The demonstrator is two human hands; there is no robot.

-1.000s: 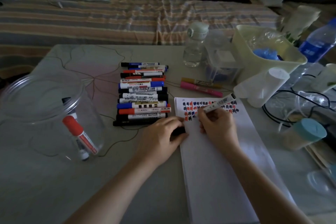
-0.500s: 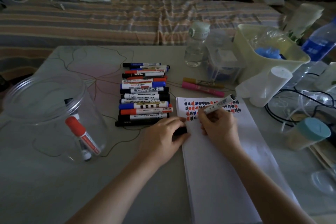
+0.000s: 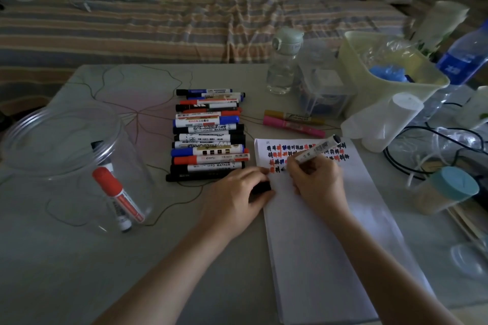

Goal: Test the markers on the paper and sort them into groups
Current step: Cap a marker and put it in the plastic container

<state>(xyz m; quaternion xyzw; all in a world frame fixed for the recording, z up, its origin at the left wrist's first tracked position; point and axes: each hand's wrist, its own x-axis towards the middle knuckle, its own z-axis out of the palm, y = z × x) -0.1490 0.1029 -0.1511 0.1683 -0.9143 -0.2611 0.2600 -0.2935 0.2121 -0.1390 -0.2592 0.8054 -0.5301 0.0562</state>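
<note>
Dim light falls on a grey table [image 3: 79,258] with a striped bed behind it across the upper frame. At centre right lies the paper [image 3: 322,245], its top edge covered in rows of black, red and blue test marks. The right hand [image 3: 318,183] has its grip closed round a white-barrelled marker [image 3: 315,152], tip down on the paper at the lowest row of marks, barrel slanting up to the right. The left hand [image 3: 232,195] rests at the paper's left edge, its grip curled round a small black piece, likely the cap [image 3: 261,187]. Left of the paper a stack of markers [image 3: 208,137] lies sorted side by side; two more, yellow and pink [image 3: 293,126], lie apart above the paper. A clear jar [image 3: 66,140] at left holds a red marker [image 3: 117,195] and at least one other.

Testing is the step in hand. Next would come capping this marker and laying it with its group, which calls for lining cap to tip.
</note>
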